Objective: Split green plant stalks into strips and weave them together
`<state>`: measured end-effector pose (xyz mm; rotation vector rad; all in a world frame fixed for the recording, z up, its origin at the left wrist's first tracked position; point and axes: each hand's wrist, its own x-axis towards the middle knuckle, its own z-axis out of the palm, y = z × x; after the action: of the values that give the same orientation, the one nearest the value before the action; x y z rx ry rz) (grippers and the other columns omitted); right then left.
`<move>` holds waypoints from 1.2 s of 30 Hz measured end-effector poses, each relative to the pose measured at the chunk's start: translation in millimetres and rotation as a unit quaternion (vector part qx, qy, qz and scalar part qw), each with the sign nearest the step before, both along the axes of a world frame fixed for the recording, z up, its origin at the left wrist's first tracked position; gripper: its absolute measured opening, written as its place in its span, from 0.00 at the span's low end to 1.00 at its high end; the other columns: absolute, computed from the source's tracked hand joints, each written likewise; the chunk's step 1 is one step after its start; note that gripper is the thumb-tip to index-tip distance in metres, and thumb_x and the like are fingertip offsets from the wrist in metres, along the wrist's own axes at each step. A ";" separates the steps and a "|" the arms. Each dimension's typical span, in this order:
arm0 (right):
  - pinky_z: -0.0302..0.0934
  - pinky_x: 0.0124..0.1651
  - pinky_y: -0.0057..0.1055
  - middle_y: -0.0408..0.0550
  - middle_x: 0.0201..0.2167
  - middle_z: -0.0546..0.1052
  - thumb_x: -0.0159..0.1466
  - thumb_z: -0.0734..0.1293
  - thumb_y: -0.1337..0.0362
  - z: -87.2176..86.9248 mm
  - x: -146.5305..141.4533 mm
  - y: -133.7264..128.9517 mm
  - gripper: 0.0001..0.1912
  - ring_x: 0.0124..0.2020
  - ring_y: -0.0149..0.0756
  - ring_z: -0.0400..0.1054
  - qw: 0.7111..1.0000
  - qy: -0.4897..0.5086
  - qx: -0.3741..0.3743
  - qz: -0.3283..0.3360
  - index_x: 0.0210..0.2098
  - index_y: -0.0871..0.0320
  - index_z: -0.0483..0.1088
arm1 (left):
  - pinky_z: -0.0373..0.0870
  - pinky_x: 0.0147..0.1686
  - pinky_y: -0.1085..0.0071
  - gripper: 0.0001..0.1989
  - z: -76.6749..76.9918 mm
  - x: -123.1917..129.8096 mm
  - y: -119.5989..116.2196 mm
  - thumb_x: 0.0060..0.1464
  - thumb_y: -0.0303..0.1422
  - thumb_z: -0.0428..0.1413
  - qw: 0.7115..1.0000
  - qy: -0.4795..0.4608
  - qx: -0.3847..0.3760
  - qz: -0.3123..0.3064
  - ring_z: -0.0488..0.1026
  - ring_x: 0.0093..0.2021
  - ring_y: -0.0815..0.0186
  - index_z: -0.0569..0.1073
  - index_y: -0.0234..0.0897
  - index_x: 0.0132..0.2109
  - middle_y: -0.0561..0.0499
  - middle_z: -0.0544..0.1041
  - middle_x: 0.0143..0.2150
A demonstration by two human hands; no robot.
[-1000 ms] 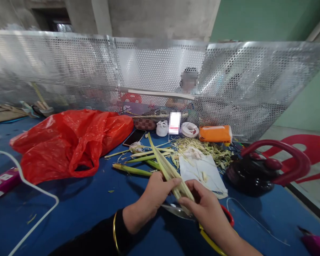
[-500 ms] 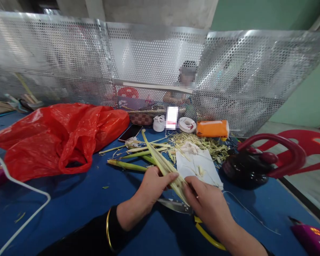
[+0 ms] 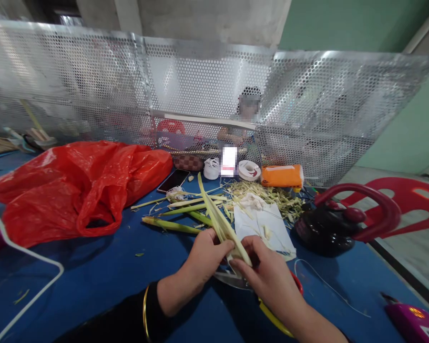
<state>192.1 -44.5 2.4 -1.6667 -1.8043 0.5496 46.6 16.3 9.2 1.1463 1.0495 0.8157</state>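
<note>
A long, pale green leaf sheath [image 3: 219,221] slants up and away from me between my two hands. My left hand [image 3: 208,257] pinches its lower part from the left, thumb on top. At its near end, my right hand [image 3: 266,267] grips the folded edge between thumb and fingers. Beneath my hands lies a pair of scissors with a metal blade [image 3: 232,280] and a yellow and red handle [image 3: 275,320]; my right hand covers its middle, and I cannot tell whether it touches. Several green stalks [image 3: 171,225] lie just beyond my left hand.
A white sheet [image 3: 259,226] bears scraps beside a heap of shreds [image 3: 288,202]. The red plastic bag [image 3: 67,190] spreads at left; a black kettle [image 3: 325,228] stands right. Behind are a phone [image 3: 173,182], an orange pack [image 3: 281,176] and a perforated metal screen [image 3: 207,76], with a person beyond.
My right hand has shifted its hold, and the near end of the leaf sheath is now folded over more narrowly. A red part of the scissors handle has come into sight.
</note>
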 end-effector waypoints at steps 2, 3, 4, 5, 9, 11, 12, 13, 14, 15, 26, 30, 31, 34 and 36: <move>0.55 0.25 0.27 0.39 0.21 0.72 0.61 0.66 0.58 -1.1 1.6 0.3 0.09 0.21 0.35 0.67 0.999 -0.032 0.007 -0.019 0.37 0.53 0.62 | 0.66 0.24 0.74 0.08 -2.8 -0.6 1.2 0.41 0.28 0.57 1.000 0.004 0.008 0.000 0.71 0.25 0.68 0.76 0.30 0.33 0.50 0.77 0.27; 0.55 0.25 0.27 0.39 0.21 0.72 0.61 0.65 0.58 -1.9 3.0 0.3 0.08 0.21 0.35 0.66 0.998 -0.049 0.021 -0.028 0.36 0.53 0.62 | 0.67 0.25 0.73 0.09 -3.6 -0.9 1.4 0.41 0.29 0.57 1.000 0.007 0.009 0.001 0.71 0.25 0.67 0.76 0.30 0.33 0.50 0.77 0.27; 0.55 0.25 0.27 0.40 0.21 0.73 0.62 0.64 0.58 -2.7 4.6 0.2 0.07 0.21 0.35 0.67 0.997 -0.065 0.040 -0.031 0.36 0.53 0.62 | 0.68 0.25 0.73 0.09 -4.0 -1.3 1.4 0.41 0.30 0.58 1.000 0.011 0.012 0.002 0.71 0.25 0.66 0.76 0.30 0.33 0.49 0.77 0.28; 0.54 0.25 0.27 0.41 0.22 0.73 0.63 0.63 0.58 -3.4 6.2 -0.1 0.06 0.21 0.35 0.67 0.995 -0.079 0.061 -0.029 0.35 0.53 0.63 | 0.68 0.25 0.72 0.09 -4.0 -1.6 1.4 0.41 0.30 0.58 1.000 0.017 0.015 0.001 0.71 0.25 0.66 0.76 0.30 0.33 0.49 0.77 0.28; 0.53 0.25 0.28 0.41 0.19 0.71 0.67 0.57 0.58 -2.3 9.4 -0.8 0.10 0.20 0.35 0.66 0.992 -0.079 0.091 -0.030 0.33 0.54 0.66 | 0.68 0.25 0.72 0.09 -0.5 -1.9 1.2 0.41 0.29 0.58 0.999 0.029 0.026 -0.004 0.71 0.25 0.66 0.75 0.30 0.33 0.49 0.77 0.28; 0.53 0.24 0.27 0.40 0.18 0.69 0.67 0.58 0.57 0.3 8.8 0.7 0.12 0.19 0.34 0.65 0.998 -0.006 0.049 -0.045 0.31 0.54 0.66 | 0.67 0.24 0.74 0.08 2.3 -1.8 1.6 0.41 0.29 0.59 1.000 0.016 0.012 -0.003 0.71 0.24 0.67 0.75 0.30 0.33 0.50 0.77 0.27; 0.54 0.24 0.26 0.40 0.18 0.69 0.67 0.58 0.56 1.4 8.4 2.0 0.13 0.19 0.33 0.65 0.997 0.050 0.016 -0.049 0.30 0.55 0.66 | 0.67 0.24 0.74 0.08 3.3 -1.9 1.9 0.42 0.28 0.59 1.000 0.008 0.001 -0.004 0.70 0.24 0.68 0.75 0.30 0.33 0.51 0.76 0.27; 0.55 0.23 0.26 0.40 0.18 0.69 0.67 0.58 0.55 2.1 8.0 3.5 0.15 0.19 0.32 0.65 0.993 0.109 -0.019 -0.051 0.29 0.55 0.66 | 0.66 0.23 0.75 0.08 4.0 -2.0 2.2 0.42 0.28 0.59 1.000 0.002 -0.009 -0.006 0.70 0.24 0.69 0.75 0.30 0.33 0.51 0.76 0.26; 0.56 0.23 0.25 0.39 0.17 0.69 0.66 0.58 0.54 2.3 7.6 5.1 0.15 0.19 0.32 0.65 0.984 0.162 -0.051 -0.054 0.28 0.55 0.65 | 0.65 0.23 0.75 0.09 4.1 -2.2 2.5 0.42 0.28 0.59 1.000 -0.005 -0.019 -0.009 0.70 0.23 0.69 0.75 0.30 0.34 0.51 0.76 0.26; 0.56 0.22 0.25 0.39 0.17 0.68 0.66 0.58 0.53 1.9 7.3 6.6 0.16 0.19 0.32 0.65 0.975 0.202 -0.075 -0.055 0.28 0.55 0.66 | 0.65 0.23 0.75 0.09 3.7 -2.4 2.8 0.42 0.29 0.59 1.000 -0.012 -0.026 -0.012 0.70 0.24 0.69 0.75 0.30 0.34 0.51 0.77 0.27; 0.56 0.23 0.25 0.39 0.17 0.69 0.62 0.62 0.48 -5.4 3.8 9.6 0.19 0.19 0.29 0.63 0.950 0.287 -0.120 -0.022 0.26 0.57 0.66 | 0.71 0.28 0.68 0.12 0.2 -2.0 -0.5 0.42 0.31 0.61 0.992 -0.093 -0.087 -0.018 0.74 0.24 0.64 0.74 0.29 0.36 0.47 0.79 0.28; 0.58 0.22 0.24 0.39 0.18 0.69 0.55 0.68 0.43 -5.9 2.3 12.2 0.23 0.19 0.28 0.64 0.924 0.346 -0.163 -0.016 0.28 0.58 0.67 | 0.69 0.25 0.73 0.09 2.2 -1.9 -1.2 0.43 0.29 0.61 0.995 -0.075 -0.066 -0.005 0.72 0.23 0.67 0.74 0.30 0.33 0.50 0.77 0.25; 0.58 0.22 0.24 0.39 0.18 0.70 0.53 0.70 0.43 -6.1 1.6 12.3 0.23 0.19 0.28 0.64 0.921 0.350 -0.169 -0.009 0.28 0.58 0.67 | 0.68 0.25 0.74 0.08 2.2 -1.8 -1.6 0.43 0.29 0.61 0.996 -0.069 -0.061 -0.005 0.72 0.23 0.68 0.74 0.30 0.33 0.51 0.77 0.25; 0.58 0.22 0.24 0.39 0.18 0.70 0.49 0.72 0.44 -5.0 -0.2 11.1 0.23 0.18 0.27 0.63 0.914 0.366 -0.176 -0.003 0.26 0.59 0.68 | 0.67 0.24 0.75 0.07 1.5 -1.4 -2.6 0.42 0.28 0.61 0.997 -0.057 -0.051 -0.014 0.70 0.23 0.70 0.75 0.30 0.32 0.52 0.76 0.25; 0.57 0.22 0.23 0.39 0.18 0.70 0.49 0.72 0.44 -2.4 -0.7 9.7 0.24 0.17 0.26 0.62 0.900 0.392 -0.188 -0.015 0.23 0.59 0.66 | 0.67 0.25 0.74 0.08 0.7 -1.3 -2.6 0.42 0.29 0.61 0.996 -0.061 -0.052 -0.033 0.70 0.23 0.69 0.75 0.30 0.32 0.52 0.76 0.25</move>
<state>191.3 -34.8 0.0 -1.3832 -1.1104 1.3924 45.3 13.6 9.9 1.0253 0.9364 0.7606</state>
